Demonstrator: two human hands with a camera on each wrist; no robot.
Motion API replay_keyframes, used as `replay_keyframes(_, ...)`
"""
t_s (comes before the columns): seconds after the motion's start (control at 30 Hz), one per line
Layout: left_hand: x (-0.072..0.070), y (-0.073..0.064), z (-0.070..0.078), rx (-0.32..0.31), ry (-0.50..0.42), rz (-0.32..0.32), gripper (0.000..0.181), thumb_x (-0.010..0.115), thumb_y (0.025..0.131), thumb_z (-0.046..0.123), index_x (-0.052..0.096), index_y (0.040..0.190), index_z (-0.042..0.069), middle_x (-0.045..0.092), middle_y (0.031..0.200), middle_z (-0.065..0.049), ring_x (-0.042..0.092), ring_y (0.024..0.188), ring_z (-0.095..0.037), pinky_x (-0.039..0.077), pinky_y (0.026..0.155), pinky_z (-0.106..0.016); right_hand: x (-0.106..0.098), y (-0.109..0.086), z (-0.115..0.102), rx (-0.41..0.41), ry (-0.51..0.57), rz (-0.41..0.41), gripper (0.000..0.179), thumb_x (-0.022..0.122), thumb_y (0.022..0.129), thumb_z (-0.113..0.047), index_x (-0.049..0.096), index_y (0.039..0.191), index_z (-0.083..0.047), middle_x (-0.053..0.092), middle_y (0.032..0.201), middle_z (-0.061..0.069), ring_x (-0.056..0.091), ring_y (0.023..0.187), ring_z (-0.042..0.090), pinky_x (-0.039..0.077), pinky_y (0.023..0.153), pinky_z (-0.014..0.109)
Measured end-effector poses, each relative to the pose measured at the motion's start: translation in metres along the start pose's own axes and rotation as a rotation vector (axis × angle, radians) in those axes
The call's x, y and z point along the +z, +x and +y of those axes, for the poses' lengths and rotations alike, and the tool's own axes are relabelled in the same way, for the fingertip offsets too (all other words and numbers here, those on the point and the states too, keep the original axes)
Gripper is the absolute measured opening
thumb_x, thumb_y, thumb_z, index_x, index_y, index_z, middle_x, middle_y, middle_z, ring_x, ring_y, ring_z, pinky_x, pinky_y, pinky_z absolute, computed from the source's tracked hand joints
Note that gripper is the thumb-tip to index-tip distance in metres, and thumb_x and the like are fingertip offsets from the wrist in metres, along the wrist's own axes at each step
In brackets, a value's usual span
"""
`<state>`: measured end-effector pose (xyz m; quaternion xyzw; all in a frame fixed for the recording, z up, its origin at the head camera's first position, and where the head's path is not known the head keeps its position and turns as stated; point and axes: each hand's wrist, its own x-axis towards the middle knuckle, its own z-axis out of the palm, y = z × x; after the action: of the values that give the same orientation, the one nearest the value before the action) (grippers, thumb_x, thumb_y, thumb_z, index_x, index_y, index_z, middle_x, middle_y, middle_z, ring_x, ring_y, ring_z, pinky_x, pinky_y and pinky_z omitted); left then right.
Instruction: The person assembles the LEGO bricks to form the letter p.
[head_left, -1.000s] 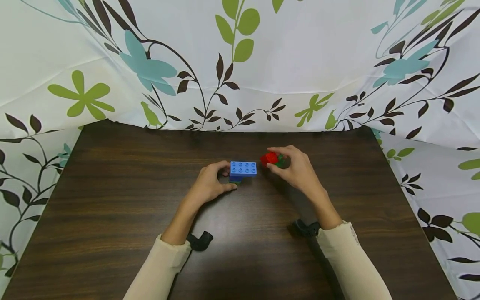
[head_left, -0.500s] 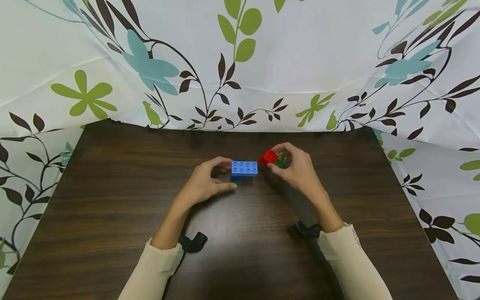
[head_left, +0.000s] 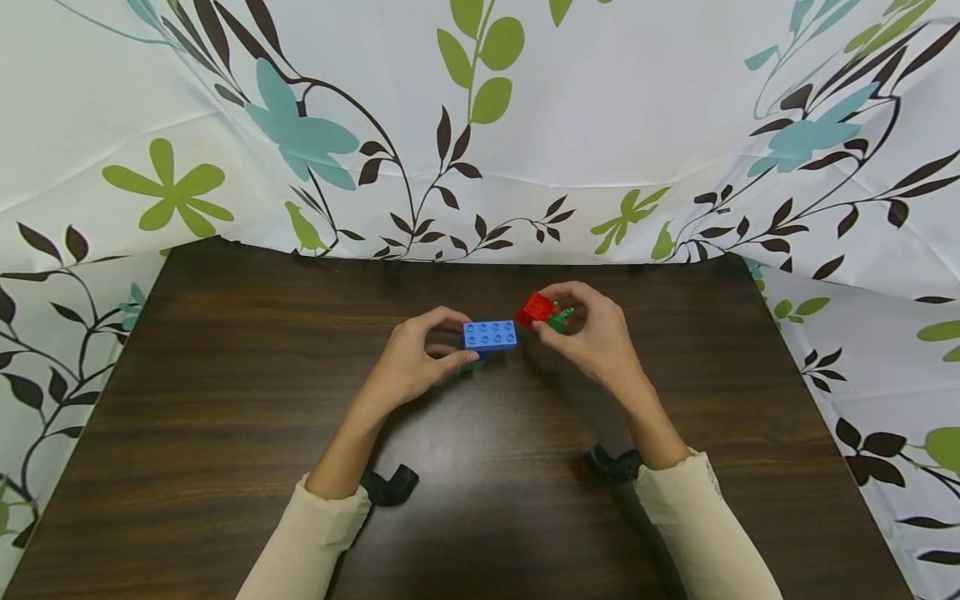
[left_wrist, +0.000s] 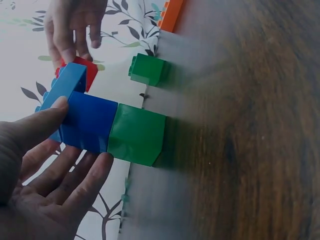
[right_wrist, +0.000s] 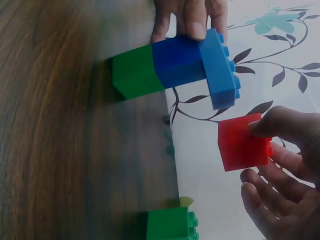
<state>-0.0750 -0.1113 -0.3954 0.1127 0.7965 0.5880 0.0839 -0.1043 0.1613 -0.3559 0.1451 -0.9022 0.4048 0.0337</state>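
A small tower of toy bricks stands on the dark wooden table (head_left: 480, 500): a green brick (left_wrist: 137, 134) at the bottom, a dark blue brick (left_wrist: 87, 120) above it, and a longer light blue brick (head_left: 489, 335) on top, overhanging to the right. My left hand (head_left: 412, 358) grips this tower from the left, its thumb at the dark blue brick just under the top one. Up in the air to the right, my right hand (head_left: 596, 337) pinches a red brick (right_wrist: 244, 142) between thumb and fingers, beside the light blue brick and apart from it.
Another green brick (left_wrist: 149, 69) stands on the table under my right hand, partly hidden in the head view. An orange piece with studs (left_wrist: 171, 15) shows at the top of the left wrist view. A leaf-patterned cloth (head_left: 570, 125) hangs behind the table.
My left hand first loosened and drew back a little from the tower, then closed on it higher up. The red brick has tilted studs-up in my right hand and risen slightly.
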Motion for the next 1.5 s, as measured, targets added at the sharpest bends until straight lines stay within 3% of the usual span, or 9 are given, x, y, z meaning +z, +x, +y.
replay_keyframes(0.27,0.001,0.002,-0.004,0.011,-0.012,-0.024,0.04,0.083,0.093,0.004,0.068,0.13,0.005,0.07,0.133,-0.018,0.068,0.128,-0.036,0.065,0.097,-0.041,0.001,0.001,-0.009,-0.041,0.038,-0.006,0.039,0.084,0.089,-0.006,0.074,0.127,-0.006,0.076,0.123,0.013,0.069,0.101,0.035,0.063,0.086,0.052)
replay_keyframes(0.43,0.0,0.002,-0.005,0.022,0.017,-0.019,0.037,0.084,0.093,0.007,0.07,0.127,0.007,0.073,0.13,-0.016,0.07,0.125,-0.035,0.064,0.099,-0.047,0.001,0.0,-0.018,-0.057,0.054,-0.007,0.04,0.084,0.089,-0.006,0.075,0.128,-0.007,0.075,0.124,0.012,0.068,0.103,0.034,0.063,0.088,0.054)
replay_keyframes(0.7,0.0,0.001,-0.005,0.05,0.061,0.015,0.033,0.086,0.092,0.008,0.073,0.122,0.008,0.078,0.124,-0.014,0.074,0.12,-0.034,0.06,0.104,-0.056,0.003,0.001,-0.029,-0.09,0.079,0.005,0.04,0.085,0.09,-0.008,0.076,0.128,-0.009,0.075,0.123,0.009,0.068,0.098,0.024,0.061,0.085,0.032)
replay_keyframes(1.0,0.002,0.001,-0.005,0.08,0.073,0.028,0.033,0.086,0.091,0.008,0.073,0.121,0.006,0.078,0.123,-0.014,0.075,0.117,-0.034,0.061,0.104,-0.054,0.011,0.004,-0.037,-0.146,0.17,-0.014,0.038,0.084,0.091,-0.006,0.076,0.128,-0.007,0.073,0.125,0.011,0.072,0.102,0.024,0.065,0.088,0.038)
replay_keyframes(1.23,0.003,0.002,-0.006,0.074,0.064,0.027,0.032,0.086,0.091,0.008,0.073,0.12,0.006,0.078,0.122,-0.014,0.075,0.116,-0.034,0.06,0.105,-0.053,0.021,0.006,-0.04,-0.177,0.242,-0.081,0.035,0.084,0.092,-0.006,0.076,0.126,-0.006,0.074,0.125,0.01,0.071,0.103,0.022,0.065,0.09,0.038)
replay_keyframes(1.5,0.003,0.002,-0.007,0.077,0.081,0.028,0.034,0.087,0.091,0.01,0.073,0.123,0.007,0.079,0.125,-0.013,0.076,0.116,-0.033,0.06,0.105,-0.054,0.028,0.008,-0.04,-0.215,0.239,-0.143,0.036,0.085,0.092,-0.006,0.077,0.127,-0.008,0.074,0.126,0.009,0.072,0.1,0.021,0.065,0.09,0.042)
